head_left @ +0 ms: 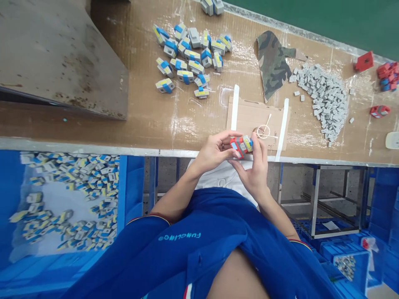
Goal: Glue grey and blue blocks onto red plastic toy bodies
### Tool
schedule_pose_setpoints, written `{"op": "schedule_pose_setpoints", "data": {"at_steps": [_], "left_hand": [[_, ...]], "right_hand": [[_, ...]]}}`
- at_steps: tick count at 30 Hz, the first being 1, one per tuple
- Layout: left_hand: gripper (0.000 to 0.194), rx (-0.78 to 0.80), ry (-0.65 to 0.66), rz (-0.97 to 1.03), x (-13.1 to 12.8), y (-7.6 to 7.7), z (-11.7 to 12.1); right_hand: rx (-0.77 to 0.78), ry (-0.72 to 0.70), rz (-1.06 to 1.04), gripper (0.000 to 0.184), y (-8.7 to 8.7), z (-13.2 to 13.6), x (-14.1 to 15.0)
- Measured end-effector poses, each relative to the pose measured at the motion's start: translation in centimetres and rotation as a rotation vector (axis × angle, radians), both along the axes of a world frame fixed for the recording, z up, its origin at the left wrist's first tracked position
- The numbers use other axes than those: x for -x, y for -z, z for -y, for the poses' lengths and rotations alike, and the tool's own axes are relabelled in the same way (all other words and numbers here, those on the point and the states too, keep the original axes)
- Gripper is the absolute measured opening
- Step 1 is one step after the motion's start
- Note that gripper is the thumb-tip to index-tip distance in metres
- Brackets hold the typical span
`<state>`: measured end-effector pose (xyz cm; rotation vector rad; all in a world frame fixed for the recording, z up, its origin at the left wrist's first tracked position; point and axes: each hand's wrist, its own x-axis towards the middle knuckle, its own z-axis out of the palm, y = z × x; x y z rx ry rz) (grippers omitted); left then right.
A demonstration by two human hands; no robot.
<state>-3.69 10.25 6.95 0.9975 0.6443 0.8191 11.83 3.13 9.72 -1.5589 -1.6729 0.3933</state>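
Note:
My left hand (215,151) and my right hand (255,166) meet at the near edge of the workbench (149,120). Together they pinch one small part (241,145) with a red body, blue and yellow tape and a grey core. Both hands have their fingers closed round it. Just beyond the hands lies a piece of cardboard (249,116) with two white strips and a loop of rubber band (263,132) on it.
A cluster of grey parts with blue and yellow tape (190,58) lies further back, a camouflage cloth (272,62) and a heap of small grey blocks (327,95) to the right, red parts (386,74) far right. A blue bin of taped parts (62,199) stands lower left.

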Motion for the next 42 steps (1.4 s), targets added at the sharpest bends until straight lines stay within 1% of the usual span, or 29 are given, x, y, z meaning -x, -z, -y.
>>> {"op": "schedule_pose_setpoints", "data": {"at_steps": [1,3,5,7,9,12,15,17,20,23,27,32,35,38,42], "left_hand": [[0.070,-0.025,0.023,-0.012,0.1,0.1,0.1],[0.072,-0.090,0.072,-0.036,0.6,0.2,0.4],[0.071,-0.189,0.107,-0.050,1.1,0.2,0.8],[0.066,-0.324,0.102,-0.075,1.6,0.1,1.2],[0.062,-0.480,0.061,-0.136,1.9,-0.2,1.6],[0.059,-0.687,-0.027,-0.228,2.0,-0.5,2.4],[0.060,-0.821,-0.109,-0.276,1.6,-0.9,3.7],[0.059,-0.878,-0.158,-0.306,1.3,-1.3,4.9],[0.056,-0.906,-0.193,-0.336,1.1,-2.1,6.7],[0.050,-0.920,-0.216,-0.321,1.1,-2.9,8.5],[0.045,-0.942,-0.274,-0.276,1.5,-3.5,10.2],[0.049,-0.949,-0.379,-0.226,2.3,-3.9,10.9],[0.049,-0.939,-0.433,-0.226,2.8,-3.9,10.8],[0.053,-0.925,-0.459,-0.279,3.3,-3.6,10.6],[0.057,-0.922,-0.466,-0.313,3.5,-3.2,9.9]], "right_hand": [[-0.021,0.003,0.020,0.076,0.2,0.0,0.1],[-0.037,-0.016,0.032,0.072,0.4,0.1,-0.1],[-0.020,-0.083,0.021,0.068,0.2,0.2,-0.8],[0.013,-0.162,0.012,0.066,0.0,0.6,-1.6],[0.041,-0.216,-0.003,0.065,-0.2,1.3,-2.3],[0.082,-0.246,-0.065,0.065,-0.5,2.5,-2.9],[0.095,-0.239,-0.124,0.061,-0.9,3.8,-2.9],[0.046,-0.201,-0.141,0.058,-1.1,4.8,-2.6],[-0.089,-0.120,-0.178,0.053,-1.4,6.6,-1.9],[-0.197,-0.068,-0.209,0.052,-1.7,8.3,-1.0],[-0.257,-0.079,-0.195,0.047,-2.0,9.6,-0.1],[-0.279,-0.098,-0.154,0.041,-2.7,9.3,0.8],[-0.298,-0.149,-0.171,0.043,-3.0,8.6,1.2],[-0.278,-0.190,-0.184,0.044,-3.0,8.0,1.4],[-0.264,-0.191,-0.178,0.044,-3.0,7.2,1.5]]}}
